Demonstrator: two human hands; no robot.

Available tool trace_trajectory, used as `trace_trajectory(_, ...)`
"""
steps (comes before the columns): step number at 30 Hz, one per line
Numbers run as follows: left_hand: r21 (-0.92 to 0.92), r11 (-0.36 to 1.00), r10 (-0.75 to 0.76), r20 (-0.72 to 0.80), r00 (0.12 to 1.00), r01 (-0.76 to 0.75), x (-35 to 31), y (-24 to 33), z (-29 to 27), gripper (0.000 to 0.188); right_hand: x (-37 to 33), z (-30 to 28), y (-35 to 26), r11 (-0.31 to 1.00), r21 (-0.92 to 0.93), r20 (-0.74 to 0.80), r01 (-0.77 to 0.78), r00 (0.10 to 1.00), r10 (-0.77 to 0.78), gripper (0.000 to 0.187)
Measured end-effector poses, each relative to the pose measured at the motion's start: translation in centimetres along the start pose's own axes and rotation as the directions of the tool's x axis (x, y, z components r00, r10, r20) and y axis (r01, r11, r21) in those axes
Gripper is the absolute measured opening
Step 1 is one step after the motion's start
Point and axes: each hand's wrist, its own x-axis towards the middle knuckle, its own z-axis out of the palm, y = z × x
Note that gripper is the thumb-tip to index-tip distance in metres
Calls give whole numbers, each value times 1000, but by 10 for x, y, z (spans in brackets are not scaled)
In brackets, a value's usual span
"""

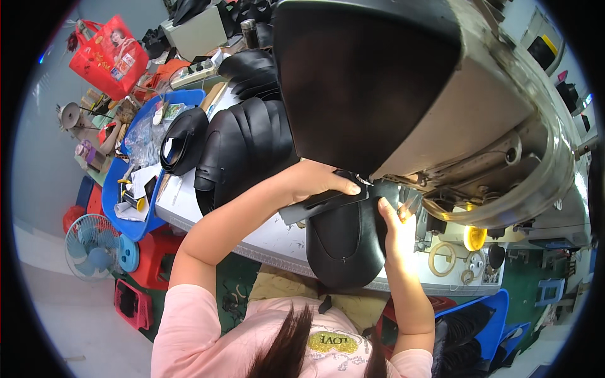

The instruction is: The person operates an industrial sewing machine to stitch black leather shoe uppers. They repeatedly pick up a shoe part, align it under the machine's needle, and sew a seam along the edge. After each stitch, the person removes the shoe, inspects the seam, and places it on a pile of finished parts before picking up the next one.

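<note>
A black leather shoe upper (343,252) with a rounded toe and a stitched line lies under the sewing machine (372,82), its toe pointing at me. My left hand (320,181) is closed on a black leather strap (328,200) across the upper's far part, thumb on top beside the needle area. Around the upper's right edge my right hand (397,223) is closed, thumb on the leather and fingers beyond it. The machine head hides the stitching point and some of my left fingers.
Stacked black uppers (246,145) and a black strap roll (184,142) fill the table's left side. Blue trays (135,227) hang beyond its left edge, with a fan (94,246) below. A yellow bobbin (474,236) and tape rings (442,258) are at right, above a blue crate (498,309).
</note>
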Motion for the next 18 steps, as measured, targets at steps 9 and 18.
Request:
trace_trajectory(9,502,863,-49,-28,998,56,-7,64,12,24,-3,5,-2,985,163,18,-49,999,47,22)
trace_trajectory(18,343,935,14,200,980,-84,28,25,-14,23,-4,3,0,1000,16,6,20,1000,-21,26)
